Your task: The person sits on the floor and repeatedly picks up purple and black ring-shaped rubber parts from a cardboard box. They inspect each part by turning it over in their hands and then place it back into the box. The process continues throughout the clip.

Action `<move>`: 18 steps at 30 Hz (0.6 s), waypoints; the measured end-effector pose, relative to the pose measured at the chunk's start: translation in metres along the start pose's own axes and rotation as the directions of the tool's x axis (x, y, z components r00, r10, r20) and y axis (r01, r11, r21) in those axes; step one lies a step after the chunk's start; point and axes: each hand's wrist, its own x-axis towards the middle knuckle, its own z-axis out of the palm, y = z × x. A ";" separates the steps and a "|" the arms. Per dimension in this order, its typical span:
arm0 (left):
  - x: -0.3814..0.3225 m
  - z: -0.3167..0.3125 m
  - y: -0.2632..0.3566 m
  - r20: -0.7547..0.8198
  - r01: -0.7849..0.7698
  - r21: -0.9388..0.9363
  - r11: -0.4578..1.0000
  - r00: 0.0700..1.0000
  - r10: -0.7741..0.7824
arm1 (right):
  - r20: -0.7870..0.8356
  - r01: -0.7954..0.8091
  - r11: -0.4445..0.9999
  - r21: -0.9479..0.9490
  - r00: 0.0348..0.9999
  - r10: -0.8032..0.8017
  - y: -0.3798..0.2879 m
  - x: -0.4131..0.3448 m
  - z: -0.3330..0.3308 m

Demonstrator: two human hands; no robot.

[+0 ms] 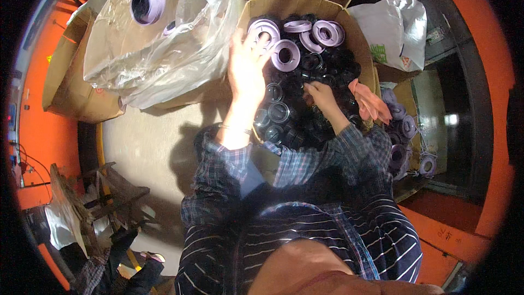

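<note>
In front of me stands a cardboard box [301, 1] filled with black round plastic parts [279, 111], with several lilac plastic rings [285, 55] on top. My left hand [248, 74] is over the box's left side, fingers spread, its fingertips overlapping a lilac ring [265, 28] in view. I cannot see anything gripped in it. My right hand [323, 97] reaches among the black parts with curled fingers; whether it grips one is unclear. To the left, a blurred lilac ring [148, 2] appears over a clear plastic bag [180, 61], which lines a carton.
A coral-coloured glove [370, 100] hangs over the box's right edge. Right of it are a white plastic bag [395, 28] and more lilac rings [398, 153]. Another carton [75, 69] stands far left. Wooden pieces [118, 192] and a person's shoe [153, 256] show lower left.
</note>
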 end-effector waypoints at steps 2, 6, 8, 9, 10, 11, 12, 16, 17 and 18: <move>0.000 -0.006 -0.010 -0.025 -0.062 0.108 0.992 0.998 0.065 | -0.035 0.163 0.979 -0.118 0.985 -0.169 -0.004 0.041 0.024; 0.007 -0.007 -0.009 -0.060 -0.023 0.168 0.985 0.998 0.033 | -0.117 0.282 0.868 -0.409 0.927 -0.356 -0.012 0.112 0.060; 0.009 -0.004 -0.009 -0.098 0.043 0.218 0.975 0.995 -0.022 | -0.096 0.298 0.786 -0.542 0.907 -0.410 -0.010 0.127 0.077; 0.010 -0.003 -0.010 -0.081 0.078 0.252 0.965 0.995 -0.059 | -0.062 0.221 0.756 -0.616 0.943 -0.327 -0.009 0.131 0.083; 0.011 -0.002 -0.011 -0.073 0.092 0.245 0.965 0.994 -0.076 | 0.024 0.295 0.665 -0.687 0.923 -0.384 -0.007 0.129 0.087; 0.011 -0.001 -0.012 -0.080 0.087 0.250 0.964 0.994 -0.069 | 0.088 0.364 0.552 -0.750 0.882 -0.462 -0.003 0.125 0.090; 0.010 -0.001 -0.013 -0.083 0.107 0.259 0.960 0.993 -0.088 | 0.122 0.414 0.577 -0.705 0.871 -0.475 -0.001 0.120 0.092; 0.008 -0.002 -0.016 -0.030 0.129 0.298 0.946 0.992 -0.126 | 0.263 0.417 0.602 -0.681 0.907 -0.331 0.014 0.083 0.075; 0.007 -0.003 -0.016 0.014 0.103 0.313 0.944 0.994 -0.112 | 0.317 0.394 0.581 -0.712 0.919 -0.235 0.015 0.071 0.061; 0.006 -0.004 -0.016 0.019 0.108 0.324 0.940 0.993 -0.120 | 0.352 0.399 0.586 -0.705 0.915 -0.199 0.014 0.061 0.050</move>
